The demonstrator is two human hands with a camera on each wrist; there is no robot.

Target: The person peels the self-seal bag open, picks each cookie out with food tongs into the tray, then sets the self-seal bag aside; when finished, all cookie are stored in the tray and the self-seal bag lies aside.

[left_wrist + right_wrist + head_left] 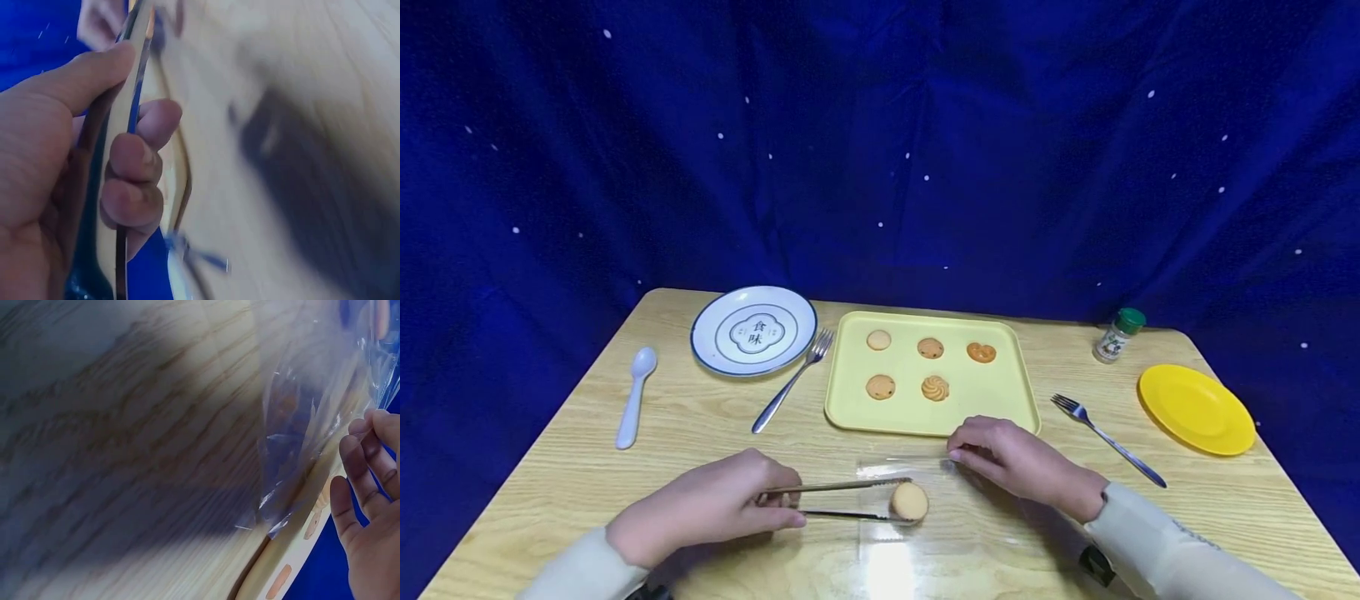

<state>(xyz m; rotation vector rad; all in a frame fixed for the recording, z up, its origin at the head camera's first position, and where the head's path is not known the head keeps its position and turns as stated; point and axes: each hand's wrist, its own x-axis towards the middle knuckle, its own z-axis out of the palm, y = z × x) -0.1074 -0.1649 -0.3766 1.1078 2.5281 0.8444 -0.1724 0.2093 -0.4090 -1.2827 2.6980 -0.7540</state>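
My left hand (715,504) grips metal tongs (850,484), whose tips hold a round pale cookie (910,502) over the near middle of the table. In the left wrist view, the thumb and curled fingers wrap the tongs (103,156). My right hand (1026,462) pinches the edge of a clear plastic bag (294,437) between thumb and fingertips. The cookie lies over the bag in the head view; whether it is inside cannot be told. Behind the hands, a pale yellow tray (992,400) carries several cookies of different shapes.
A white plate with a blue rim (715,333), a fork (790,387) and a pale blue spoon (634,400) lie at the left. At the right are another fork (1108,440), a yellow plate (1198,410) and a green-capped shaker (1118,336). A blue curtain (880,150) hangs behind.
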